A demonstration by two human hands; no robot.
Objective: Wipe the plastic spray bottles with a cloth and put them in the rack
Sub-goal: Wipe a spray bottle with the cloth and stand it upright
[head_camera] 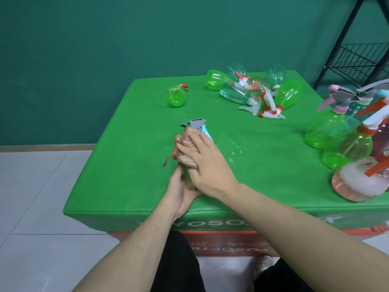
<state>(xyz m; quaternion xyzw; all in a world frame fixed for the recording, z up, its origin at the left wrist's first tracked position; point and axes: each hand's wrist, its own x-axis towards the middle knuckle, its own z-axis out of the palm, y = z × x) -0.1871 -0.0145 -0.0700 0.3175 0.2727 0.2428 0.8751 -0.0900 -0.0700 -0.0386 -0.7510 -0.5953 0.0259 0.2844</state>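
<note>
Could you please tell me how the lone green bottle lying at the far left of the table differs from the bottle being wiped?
The lone green bottle lies by itself, untouched, base toward the camera; the wiped bottle is gripped by the left hand. The lone bottle is fully exposed, while the wiped one is mostly hidden under the brown cloth pressed by the right hand. Its sprayer is orange; the wiped one's is grey and blue. Both look green.

held bottle (pixel 190 180) mostly hidden by cloth (pixel 185 144), rack (pixel 357 60) cropped
</note>
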